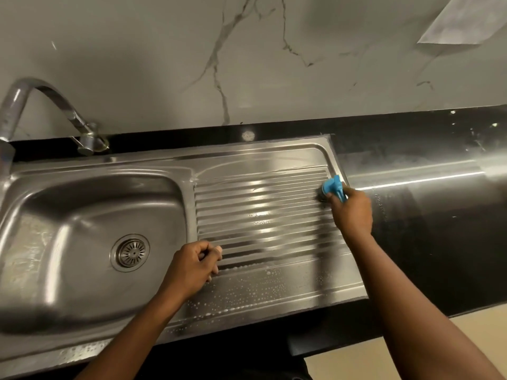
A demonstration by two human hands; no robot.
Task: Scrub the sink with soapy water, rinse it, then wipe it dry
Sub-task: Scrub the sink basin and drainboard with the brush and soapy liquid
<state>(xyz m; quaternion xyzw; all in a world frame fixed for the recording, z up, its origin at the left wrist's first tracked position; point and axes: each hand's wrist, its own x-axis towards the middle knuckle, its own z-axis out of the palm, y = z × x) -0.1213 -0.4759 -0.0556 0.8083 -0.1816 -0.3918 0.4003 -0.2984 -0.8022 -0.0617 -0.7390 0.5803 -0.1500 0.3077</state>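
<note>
A stainless steel sink has a basin on the left with a round drain and a ribbed drainboard on the right. Soap bubbles dot the drainboard's front strip. My right hand grips a blue-handled scrubber, its dark pad pressed on the far right end of the ribs. My left hand rests in a loose fist on the drainboard's near left corner, beside the basin, with nothing visible in it.
A curved chrome tap rises at the back left over the basin. A black countertop runs to the right of the sink, wet and streaked. A marbled wall stands behind. Beige floor shows at the lower right.
</note>
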